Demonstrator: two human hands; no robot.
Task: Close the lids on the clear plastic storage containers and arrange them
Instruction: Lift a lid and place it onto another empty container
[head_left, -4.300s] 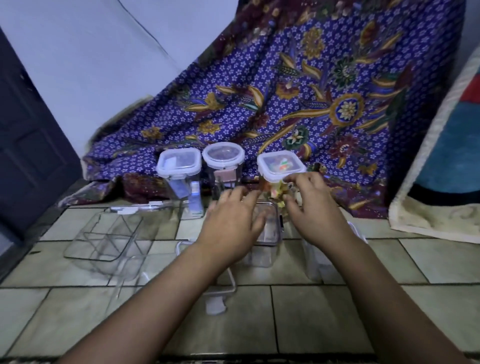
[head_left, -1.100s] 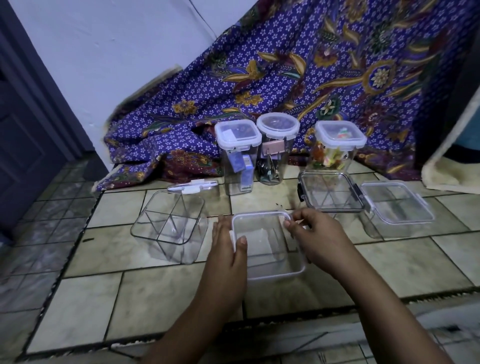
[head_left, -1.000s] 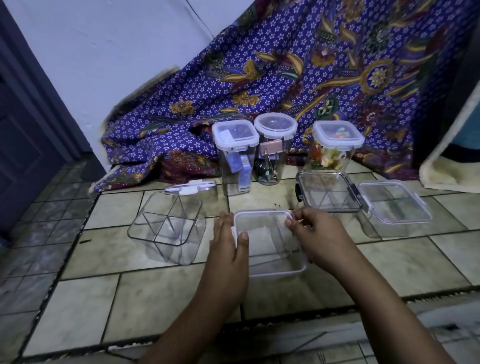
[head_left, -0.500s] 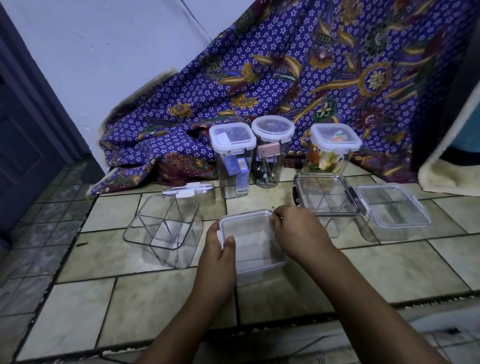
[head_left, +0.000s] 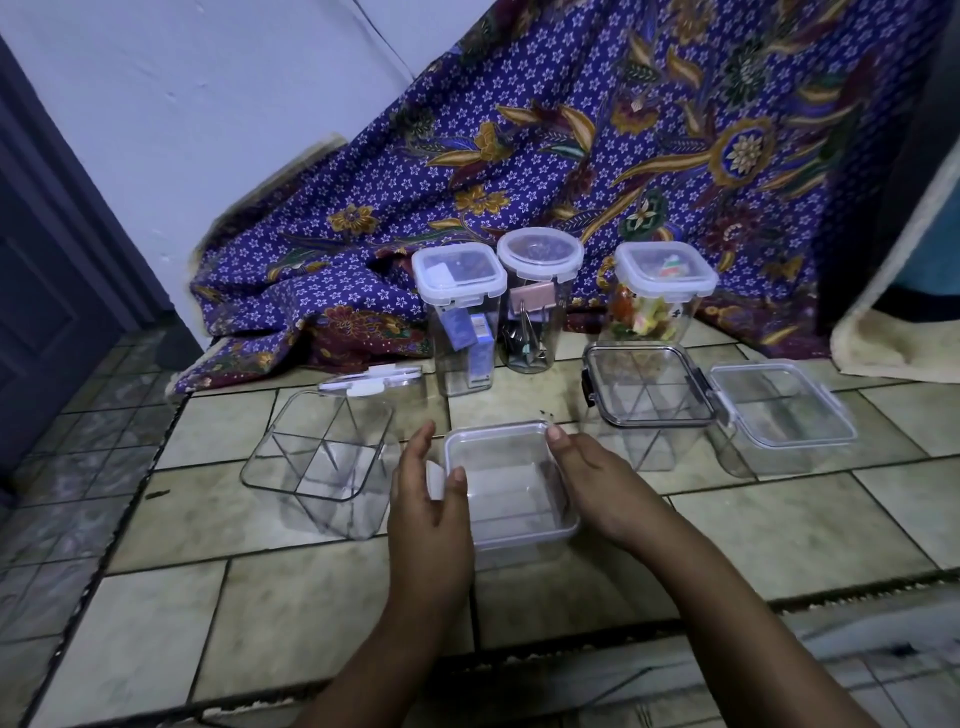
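A clear square container (head_left: 511, 486) with a white-rimmed lid on top sits on the tiled floor in the middle. My left hand (head_left: 431, 501) lies against its left side, with the thumb on the lid's edge and a white side latch (head_left: 435, 478) showing between thumb and fingers. My right hand (head_left: 589, 480) lies along its right side, index fingertip at the back right corner. To the left stands an open divided container (head_left: 317, 465) whose lid (head_left: 371, 383) hangs behind it.
To the right are a black-rimmed divided container (head_left: 649, 387) and a white-rimmed container (head_left: 779, 410). Three tall lidded containers (head_left: 460, 283) (head_left: 540, 254) (head_left: 665, 273) stand in a row at the back before a purple patterned cloth (head_left: 571, 156). A dark door (head_left: 41, 291) is at the left.
My right hand slid from the lid's back edge to the container's right side. My left hand stayed at the left edge. The container shifted slightly nearer to me.
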